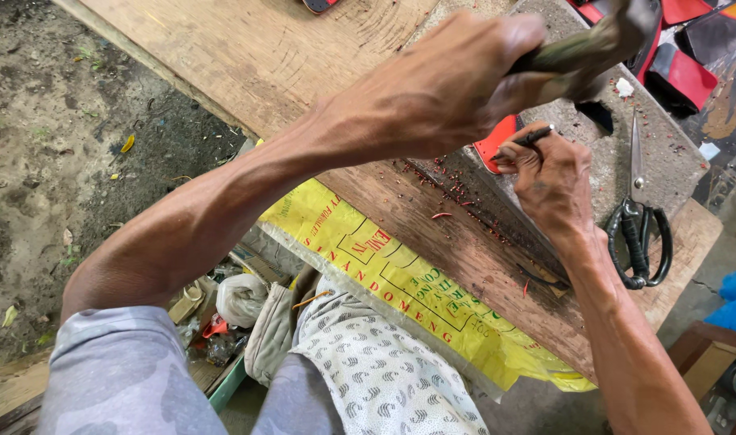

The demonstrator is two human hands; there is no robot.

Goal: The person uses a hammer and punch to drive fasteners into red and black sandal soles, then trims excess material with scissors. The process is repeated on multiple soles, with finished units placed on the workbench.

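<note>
My left hand (440, 89) is clenched around the handle of a hammer (593, 44), raised above a grey stone block (601, 161). Just below it, my right hand (549, 181) pinches a thin dark metal punch (533, 137) between its fingertips. The punch tip sits over a small red flat piece (497, 143) lying at the block's edge. Small red chips are scattered over the block and the wooden plank (287, 48) under it.
Large black-handled shears (642, 234) lie on the block to the right of my right hand. Red and black cut pieces (690, 72) are piled at top right. A yellow printed sack (400, 282) hangs off the plank's near edge. Bare dirt ground (53, 145) lies to the left.
</note>
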